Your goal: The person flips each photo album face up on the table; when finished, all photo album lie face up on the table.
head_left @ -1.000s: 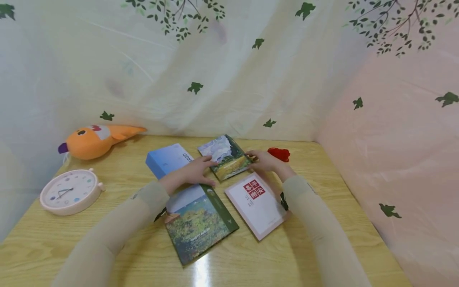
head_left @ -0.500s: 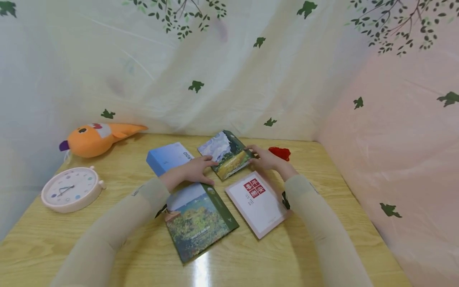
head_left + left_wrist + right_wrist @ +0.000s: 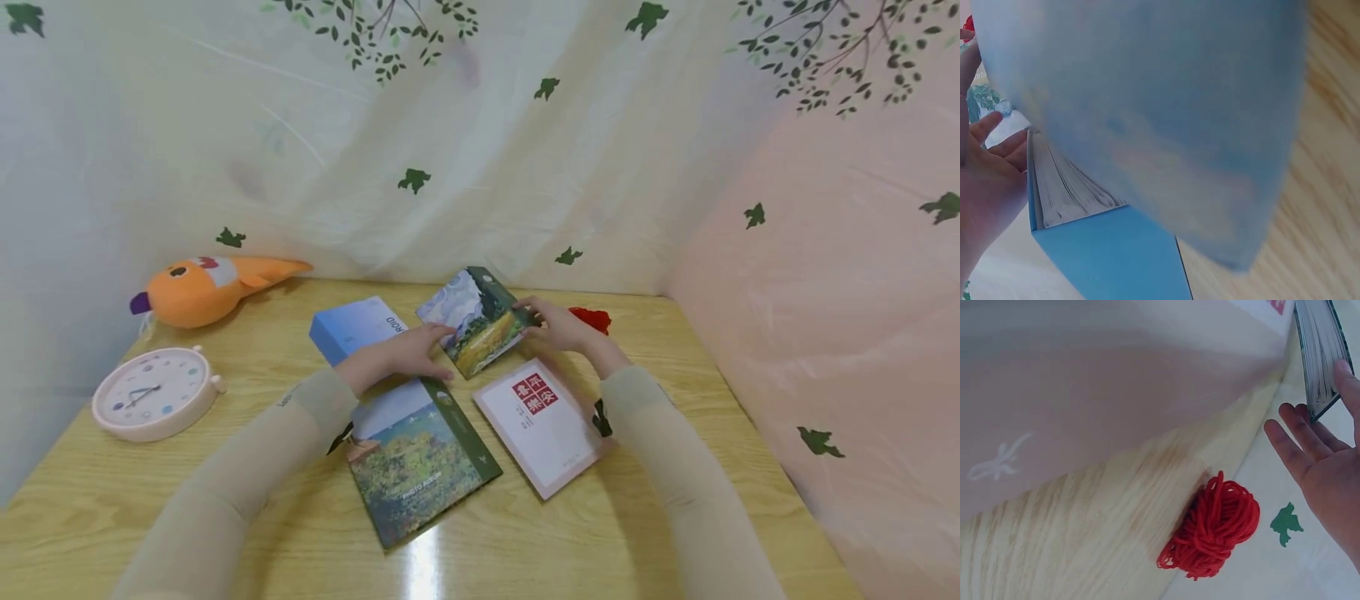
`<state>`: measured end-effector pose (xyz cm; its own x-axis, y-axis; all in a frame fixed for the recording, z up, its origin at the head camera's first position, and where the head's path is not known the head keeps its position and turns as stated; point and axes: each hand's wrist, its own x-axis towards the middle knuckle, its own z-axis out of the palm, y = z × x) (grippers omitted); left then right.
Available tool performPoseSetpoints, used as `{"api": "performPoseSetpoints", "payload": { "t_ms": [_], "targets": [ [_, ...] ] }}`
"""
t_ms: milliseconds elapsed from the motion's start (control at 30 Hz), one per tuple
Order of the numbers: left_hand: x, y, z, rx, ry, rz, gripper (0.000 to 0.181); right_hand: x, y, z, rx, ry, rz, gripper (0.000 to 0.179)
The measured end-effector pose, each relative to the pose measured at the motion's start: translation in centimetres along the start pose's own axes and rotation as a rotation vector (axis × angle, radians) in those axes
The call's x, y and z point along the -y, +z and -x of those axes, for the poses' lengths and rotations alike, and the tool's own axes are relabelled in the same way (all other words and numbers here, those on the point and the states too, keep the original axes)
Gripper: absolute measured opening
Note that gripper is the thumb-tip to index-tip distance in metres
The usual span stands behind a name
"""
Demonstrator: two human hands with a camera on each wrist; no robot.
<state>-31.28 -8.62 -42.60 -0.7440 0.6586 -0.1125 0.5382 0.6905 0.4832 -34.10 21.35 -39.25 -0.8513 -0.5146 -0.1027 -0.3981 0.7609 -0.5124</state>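
Note:
My right hand (image 3: 561, 323) pinches the right edge of a small album with a painted landscape cover (image 3: 487, 329). Its thumb lies on one cover and its fingers reach under the corner, with the page edges (image 3: 1322, 353) showing between. The album's far side is tilted up. My left hand (image 3: 408, 352) has its fingers stretched out, the fingertips right at the album's left edge. Below that hand stands a thick blue album (image 3: 356, 329), its pages (image 3: 1069, 187) visible in the left wrist view. Part of the blue album is hidden by the left hand.
A larger photo album (image 3: 420, 475) and a pale pink book with red characters (image 3: 540, 425) lie in front on the wooden table (image 3: 570, 550). A red yarn bundle (image 3: 1216, 528) sits behind the right hand. A pink clock (image 3: 153, 396) and an orange plush toy (image 3: 198, 292) are at left.
The far edge of the small landscape album has risen, and my right hand has moved slightly up with it. The left hand stays at the album's left edge. The view has shifted slightly.

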Motion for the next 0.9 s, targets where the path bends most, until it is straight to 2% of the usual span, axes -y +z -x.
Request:
{"api": "performPoseSetpoints", "payload": {
  "t_ms": [133,300,433,567,733,900],
  "targets": [
    [-0.2,-0.2,-0.2,-0.035,-0.008,0.061,0.089,0.1,-0.4,0.0,-0.034,-0.038,-0.04,0.052],
    [-0.5,-0.4,-0.2,-0.094,-0.016,0.091,0.094,0.9,-0.9,0.0,-0.063,-0.067,-0.08,0.052],
    [-0.8,-0.7,-0.1,-0.138,0.024,0.146,0.095,1.8,-1.3,0.0,-0.081,-0.074,-0.115,0.051],
    [-1.3,-0.9,-0.1,-0.151,0.062,0.255,0.098,2.4,-1.5,-0.1,-0.115,-0.081,-0.152,0.052],
    [-1.6,-1.0,-0.4,-0.171,0.052,0.366,0.103,2.7,-1.6,-0.2,-0.153,-0.115,-0.134,0.054],
    [-2.1,-1.2,-0.7,-0.186,0.043,0.428,0.104,3.3,-1.6,-0.1,-0.157,-0.132,-0.106,0.055]
  ]
}}
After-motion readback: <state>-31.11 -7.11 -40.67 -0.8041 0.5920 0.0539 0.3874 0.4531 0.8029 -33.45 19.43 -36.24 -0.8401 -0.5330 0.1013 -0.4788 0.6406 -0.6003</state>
